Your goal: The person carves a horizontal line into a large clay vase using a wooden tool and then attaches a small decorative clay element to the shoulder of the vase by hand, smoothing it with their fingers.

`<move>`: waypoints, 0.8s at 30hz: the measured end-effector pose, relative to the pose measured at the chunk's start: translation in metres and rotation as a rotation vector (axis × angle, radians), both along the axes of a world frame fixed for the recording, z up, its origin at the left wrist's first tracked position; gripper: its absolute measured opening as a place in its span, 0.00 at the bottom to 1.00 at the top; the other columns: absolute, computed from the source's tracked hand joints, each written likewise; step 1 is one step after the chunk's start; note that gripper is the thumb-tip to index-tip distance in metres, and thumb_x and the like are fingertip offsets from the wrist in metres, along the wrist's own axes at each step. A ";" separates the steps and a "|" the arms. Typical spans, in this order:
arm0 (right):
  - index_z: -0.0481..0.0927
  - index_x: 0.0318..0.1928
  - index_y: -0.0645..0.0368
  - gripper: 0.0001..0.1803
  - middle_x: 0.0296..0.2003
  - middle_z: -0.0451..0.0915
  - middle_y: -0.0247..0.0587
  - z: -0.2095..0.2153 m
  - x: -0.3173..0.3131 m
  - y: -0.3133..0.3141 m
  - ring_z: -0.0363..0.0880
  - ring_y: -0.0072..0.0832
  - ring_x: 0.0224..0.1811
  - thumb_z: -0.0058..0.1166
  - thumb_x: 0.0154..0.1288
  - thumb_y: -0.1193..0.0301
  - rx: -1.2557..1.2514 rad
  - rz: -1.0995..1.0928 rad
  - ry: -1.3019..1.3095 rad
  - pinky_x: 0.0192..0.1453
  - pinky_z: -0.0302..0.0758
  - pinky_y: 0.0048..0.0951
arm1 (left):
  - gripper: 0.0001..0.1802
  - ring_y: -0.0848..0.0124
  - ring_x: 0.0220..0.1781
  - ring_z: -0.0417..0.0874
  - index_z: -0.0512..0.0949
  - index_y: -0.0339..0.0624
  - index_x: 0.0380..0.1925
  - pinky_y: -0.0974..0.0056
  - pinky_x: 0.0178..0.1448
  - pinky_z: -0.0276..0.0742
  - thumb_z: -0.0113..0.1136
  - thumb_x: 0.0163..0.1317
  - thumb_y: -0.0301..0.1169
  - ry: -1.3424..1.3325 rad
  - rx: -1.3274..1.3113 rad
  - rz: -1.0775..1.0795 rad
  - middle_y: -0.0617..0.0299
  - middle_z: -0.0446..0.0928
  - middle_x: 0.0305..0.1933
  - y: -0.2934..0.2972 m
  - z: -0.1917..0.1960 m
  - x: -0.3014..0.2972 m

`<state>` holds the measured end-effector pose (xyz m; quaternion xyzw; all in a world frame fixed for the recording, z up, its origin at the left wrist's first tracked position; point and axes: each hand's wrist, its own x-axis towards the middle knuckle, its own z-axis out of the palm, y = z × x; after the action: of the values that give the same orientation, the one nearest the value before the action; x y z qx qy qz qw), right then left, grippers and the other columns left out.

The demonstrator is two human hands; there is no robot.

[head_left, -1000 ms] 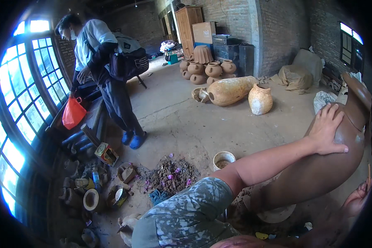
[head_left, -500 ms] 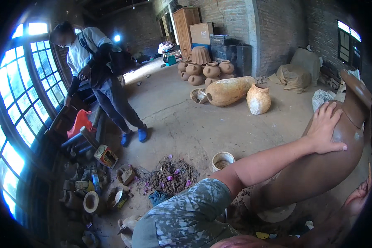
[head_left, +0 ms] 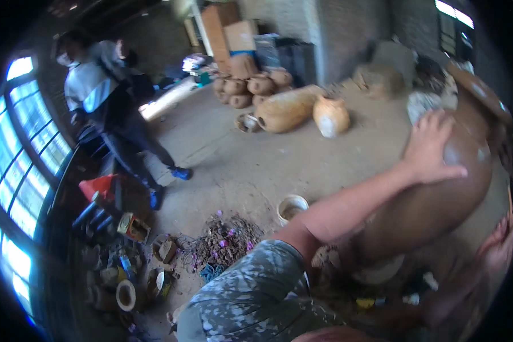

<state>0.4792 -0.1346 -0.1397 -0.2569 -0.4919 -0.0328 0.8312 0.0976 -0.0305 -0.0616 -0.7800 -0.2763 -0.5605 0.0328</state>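
Note:
A large brown clay jar [head_left: 439, 214] stands at the right, its body wide above and narrow toward the foot. My left hand [head_left: 433, 149] lies flat on its shoulder, fingers spread and thumb out. The jar's flared rim [head_left: 479, 91] shows beyond that hand. On the jar's near right side is my right hand [head_left: 499, 242], close to the picture's dark edge. Its fingers are closed on a thin brown stick [head_left: 510, 196] that points upward. Under the jar's foot is a pale round base [head_left: 379, 271], partly in shadow.
A white bucket [head_left: 292, 208] stands left of the jar, beside a clay heap [head_left: 225, 236] with purple bits. Tools and pots clutter the lower left. A person [head_left: 105, 108] walks there, another behind. Farther off are a long jar [head_left: 288, 111] and stacked pots [head_left: 260, 85].
My view has turned and blurred, so the scene sits farther left. The person at the left has taken a step, and a second person shows behind. My left hand stays on the jar.

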 end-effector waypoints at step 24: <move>0.89 0.43 0.66 0.08 0.40 0.89 0.48 0.145 -0.218 0.009 0.88 0.35 0.43 0.64 0.72 0.73 -0.158 -0.285 -0.714 0.51 0.82 0.32 | 0.57 0.36 0.84 0.54 0.65 0.32 0.74 0.30 0.81 0.52 0.72 0.56 0.64 0.032 -0.144 0.243 0.38 0.59 0.80 -0.039 0.013 0.013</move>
<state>0.2609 -0.1255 0.0050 -0.3583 -0.7106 -0.1971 0.5726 0.1107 -0.0700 -0.0486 -0.7499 -0.4078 -0.5186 0.0488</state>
